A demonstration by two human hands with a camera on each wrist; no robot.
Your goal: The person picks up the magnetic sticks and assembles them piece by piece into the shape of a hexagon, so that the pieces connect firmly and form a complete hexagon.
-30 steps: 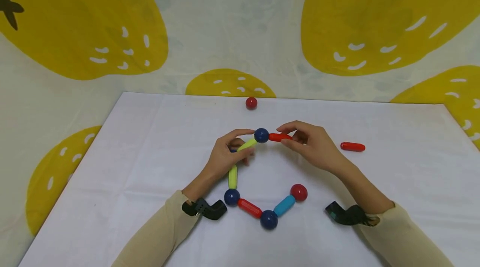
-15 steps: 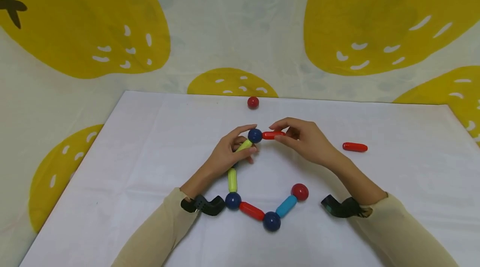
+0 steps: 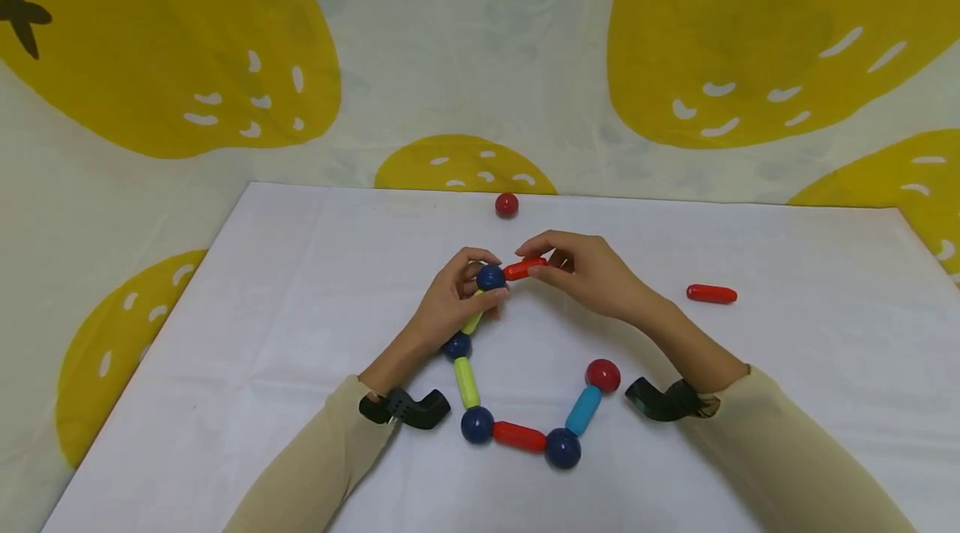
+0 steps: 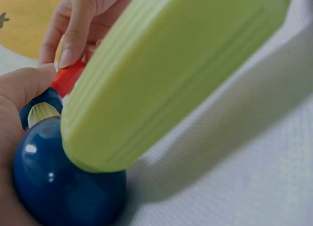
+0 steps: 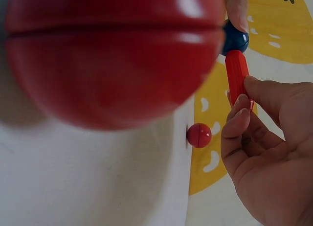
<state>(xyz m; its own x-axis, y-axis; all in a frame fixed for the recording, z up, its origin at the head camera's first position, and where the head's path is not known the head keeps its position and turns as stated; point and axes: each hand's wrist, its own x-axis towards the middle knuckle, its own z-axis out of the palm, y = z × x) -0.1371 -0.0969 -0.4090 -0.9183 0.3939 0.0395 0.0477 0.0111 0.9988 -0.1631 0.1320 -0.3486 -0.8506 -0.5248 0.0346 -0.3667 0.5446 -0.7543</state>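
In the head view my left hand (image 3: 438,310) grips a dark blue ball (image 3: 491,276), its thumb across the ball's lower side. My right hand (image 3: 592,276) pinches a red rod (image 3: 522,269) between thumb and fingers, the rod's left end at that ball. From the ball a yellow-green rod (image 3: 472,323), partly behind the left thumb, runs down to a second blue ball (image 3: 457,345). The chain continues through another yellow-green rod (image 3: 467,383), a blue ball (image 3: 477,425), a red rod (image 3: 519,436), a blue ball (image 3: 563,448) and a light blue rod (image 3: 583,410), ending at a red ball (image 3: 603,376).
A loose red ball (image 3: 506,205) sits near the back edge of the white-covered table (image 3: 322,266). To the right of the right hand lies a loose red rod (image 3: 712,294). Behind the table hangs a cloth (image 3: 480,42) with yellow fruit shapes.
My right hand has moved left with the red rod. My left hand's grasp has shifted from the yellow-green rod to the blue ball. The lower chain has slid slightly right and nearer.
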